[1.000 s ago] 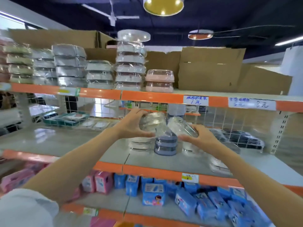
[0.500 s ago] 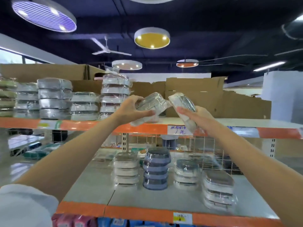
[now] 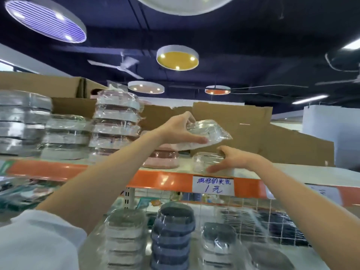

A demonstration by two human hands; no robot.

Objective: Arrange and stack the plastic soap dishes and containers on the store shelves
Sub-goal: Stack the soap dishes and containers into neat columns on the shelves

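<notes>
My left hand (image 3: 180, 131) grips a clear soap dish in plastic wrap (image 3: 210, 132), tilted, just above the top shelf (image 3: 78, 170). My right hand (image 3: 232, 158) holds a second clear wrapped dish (image 3: 204, 161) between thumb and fingers; that dish rests on the top shelf beside two stacked pink dishes (image 3: 161, 158). A tall stack of wrapped dishes (image 3: 116, 125) and lower grey stacks (image 3: 64, 139) stand to the left. On the shelf below are short stacks, white (image 3: 124, 236), blue (image 3: 173, 230) and clear (image 3: 218, 242).
Cardboard boxes (image 3: 263, 137) line the back of the top shelf. A handwritten price label (image 3: 213, 185) sits on the orange shelf edge. A wire mesh divider (image 3: 253, 221) backs the lower shelf. Bare shelf surface (image 3: 303, 170) lies right of my right hand.
Both hands have risen from the lower shelf to the top one with a dish each. The right hand's dish now rests on the top shelf; the left one's hangs above it.
</notes>
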